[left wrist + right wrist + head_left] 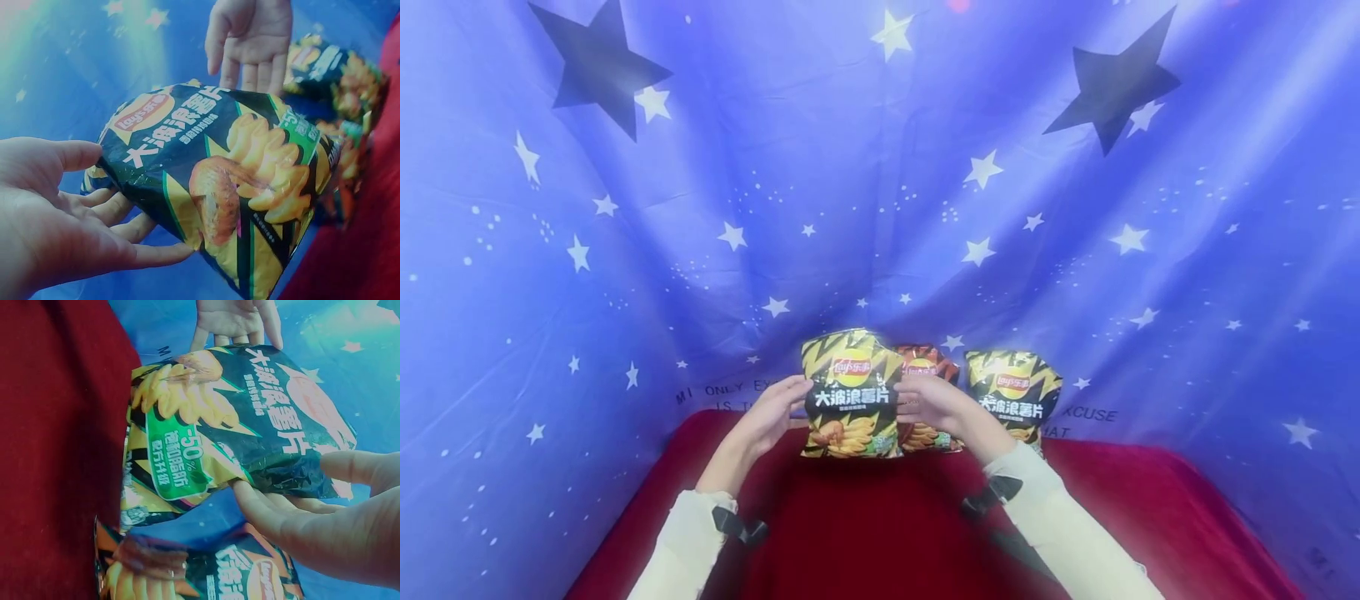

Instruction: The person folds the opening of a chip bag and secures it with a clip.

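Note:
A yellow-and-black bag of potato chips (852,433) stands upright between both hands, its printed front facing me. My left hand (775,412) holds its left edge; in the left wrist view the thumb is at the edge and some fingers (112,209) reach behind the bag. My right hand (936,404) grips the opposite edge, with the thumb (350,467) near the top of the bag in the right wrist view. Partly behind the right hand is a red bag of chips (921,358). I cannot tell whether the held bag touches the table.
Another yellow-and-black bag of chips (1013,383) stands to the right of the red one. Dark red cloth (865,533) covers the table. A blue curtain with stars (865,183) hangs close behind the bags and along both sides.

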The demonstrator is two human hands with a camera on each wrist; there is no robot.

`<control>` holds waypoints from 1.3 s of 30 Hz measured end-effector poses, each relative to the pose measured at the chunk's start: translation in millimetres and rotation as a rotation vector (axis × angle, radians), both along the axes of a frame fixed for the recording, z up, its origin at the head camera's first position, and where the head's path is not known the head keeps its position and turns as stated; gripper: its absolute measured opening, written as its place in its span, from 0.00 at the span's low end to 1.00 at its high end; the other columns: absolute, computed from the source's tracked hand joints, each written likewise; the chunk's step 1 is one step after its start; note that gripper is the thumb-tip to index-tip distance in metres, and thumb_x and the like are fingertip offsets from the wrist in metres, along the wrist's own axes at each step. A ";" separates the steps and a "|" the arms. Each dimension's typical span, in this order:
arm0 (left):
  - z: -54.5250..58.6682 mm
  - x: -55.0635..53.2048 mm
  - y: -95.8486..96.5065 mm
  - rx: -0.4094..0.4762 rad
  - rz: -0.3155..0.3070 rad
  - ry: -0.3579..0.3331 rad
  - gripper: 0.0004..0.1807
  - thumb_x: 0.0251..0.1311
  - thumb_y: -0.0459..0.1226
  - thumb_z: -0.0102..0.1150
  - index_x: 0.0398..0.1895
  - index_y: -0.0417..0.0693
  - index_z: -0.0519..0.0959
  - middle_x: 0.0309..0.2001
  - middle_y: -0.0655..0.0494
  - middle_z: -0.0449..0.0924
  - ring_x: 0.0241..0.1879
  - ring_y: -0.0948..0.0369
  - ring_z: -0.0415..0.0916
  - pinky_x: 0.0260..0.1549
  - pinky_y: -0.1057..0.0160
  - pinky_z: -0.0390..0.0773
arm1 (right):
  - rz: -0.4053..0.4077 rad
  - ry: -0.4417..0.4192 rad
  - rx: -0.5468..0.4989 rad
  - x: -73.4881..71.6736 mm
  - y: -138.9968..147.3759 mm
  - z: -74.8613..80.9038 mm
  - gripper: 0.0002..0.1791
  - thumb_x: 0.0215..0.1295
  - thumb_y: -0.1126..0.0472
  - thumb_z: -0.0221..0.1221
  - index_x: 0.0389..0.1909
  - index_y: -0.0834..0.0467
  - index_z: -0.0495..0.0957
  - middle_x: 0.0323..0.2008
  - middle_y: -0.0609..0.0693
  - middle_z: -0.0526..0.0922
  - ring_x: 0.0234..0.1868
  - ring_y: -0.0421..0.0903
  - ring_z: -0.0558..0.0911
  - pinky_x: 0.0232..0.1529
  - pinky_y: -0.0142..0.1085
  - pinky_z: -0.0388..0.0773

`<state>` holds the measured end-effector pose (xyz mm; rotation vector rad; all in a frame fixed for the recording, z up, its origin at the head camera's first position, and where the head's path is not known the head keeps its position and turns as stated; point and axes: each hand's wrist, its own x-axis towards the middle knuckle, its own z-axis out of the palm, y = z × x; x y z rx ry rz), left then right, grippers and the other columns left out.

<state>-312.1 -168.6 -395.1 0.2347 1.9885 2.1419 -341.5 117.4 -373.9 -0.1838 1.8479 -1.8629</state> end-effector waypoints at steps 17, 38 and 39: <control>-46.5 36.9 30.7 0.109 -0.278 -0.082 0.16 0.76 0.36 0.49 0.61 0.39 0.69 0.46 0.61 0.85 0.50 0.61 0.82 0.59 0.41 0.78 | 0.021 0.032 0.082 62.9 56.0 -43.8 0.06 0.76 0.62 0.52 0.40 0.61 0.68 0.34 0.47 0.76 0.35 0.42 0.81 0.52 0.45 0.86; -59.1 40.2 40.7 0.079 -0.195 -0.075 0.32 0.71 0.35 0.56 0.72 0.31 0.59 0.47 0.59 0.85 0.48 0.63 0.83 0.58 0.55 0.82 | -0.068 0.058 0.085 74.7 82.2 -73.1 0.25 0.73 0.59 0.59 0.61 0.72 0.69 0.41 0.47 0.86 0.43 0.43 0.86 0.56 0.44 0.84; -57.5 39.6 41.4 0.071 -0.167 -0.075 0.33 0.70 0.35 0.57 0.73 0.32 0.58 0.48 0.58 0.84 0.48 0.63 0.83 0.59 0.54 0.81 | -0.073 0.059 0.089 74.7 82.2 -72.9 0.26 0.73 0.58 0.59 0.61 0.73 0.69 0.41 0.47 0.87 0.43 0.43 0.86 0.56 0.44 0.84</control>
